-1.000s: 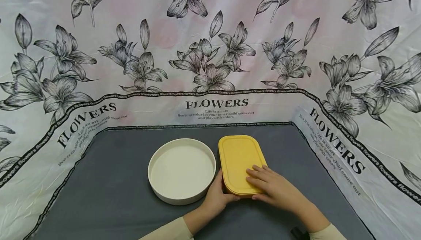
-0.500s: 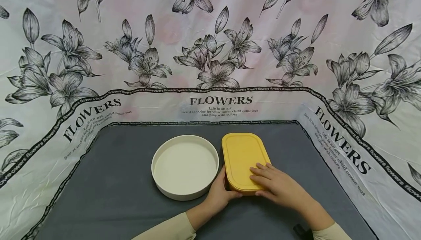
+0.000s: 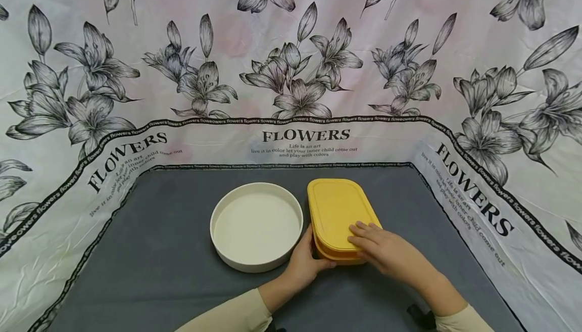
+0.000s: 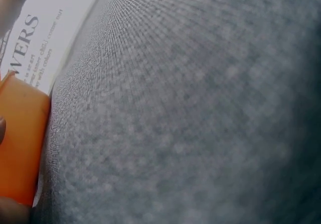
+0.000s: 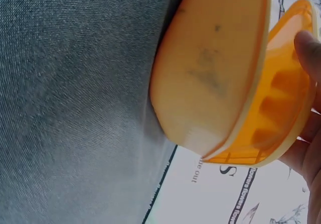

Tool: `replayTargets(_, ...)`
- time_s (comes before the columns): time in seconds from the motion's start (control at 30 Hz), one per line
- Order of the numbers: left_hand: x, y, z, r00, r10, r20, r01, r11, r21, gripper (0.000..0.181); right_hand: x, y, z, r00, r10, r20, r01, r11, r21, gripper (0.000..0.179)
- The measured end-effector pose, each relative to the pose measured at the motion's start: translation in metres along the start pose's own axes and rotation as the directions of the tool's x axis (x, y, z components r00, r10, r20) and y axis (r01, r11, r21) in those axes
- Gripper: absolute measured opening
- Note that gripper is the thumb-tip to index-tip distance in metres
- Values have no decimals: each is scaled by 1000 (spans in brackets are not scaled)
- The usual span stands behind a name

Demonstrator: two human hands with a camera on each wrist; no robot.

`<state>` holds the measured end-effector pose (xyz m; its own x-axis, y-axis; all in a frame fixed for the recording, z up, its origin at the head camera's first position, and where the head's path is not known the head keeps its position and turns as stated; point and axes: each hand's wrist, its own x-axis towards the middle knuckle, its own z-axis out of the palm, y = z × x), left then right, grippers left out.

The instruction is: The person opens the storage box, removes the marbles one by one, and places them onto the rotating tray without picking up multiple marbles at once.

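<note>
Bench (image 3: 154,251) is stretching free at lower left. At centre, dish (image 3: 256,223) and yellow box (image 3: 338,210) are leaving a slim gap; the left grip (image 3: 302,264) is blocking its lower end.

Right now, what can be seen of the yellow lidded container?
A rounded rectangular box, apparently smooth plastic. Its orange body, with dark smudges on one side, stands on the gray surface, just right of the white round dish. The yellow lid tilts, its near edge lifted off the body. The left hand holds the body's near left corner; the right hand grips the lid's raised edge. The interior is hidden.
</note>
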<state>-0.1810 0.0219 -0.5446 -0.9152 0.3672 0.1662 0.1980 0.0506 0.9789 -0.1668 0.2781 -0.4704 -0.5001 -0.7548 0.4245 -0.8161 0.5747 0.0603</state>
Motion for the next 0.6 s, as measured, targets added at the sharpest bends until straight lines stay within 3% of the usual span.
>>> replayTargets(0.33, 3, 4, -1, 1000, -27, 8, 27, 1000, -3, 112, 8, 1, -12, 988, -39, -148, 28, 997, -74, 47)
replayTargets(0.6, 1, 8, -2, 999, -40, 25, 41, 999, -21, 114, 20, 4, -14, 943, -63, -326, 31, 994, -103, 36)
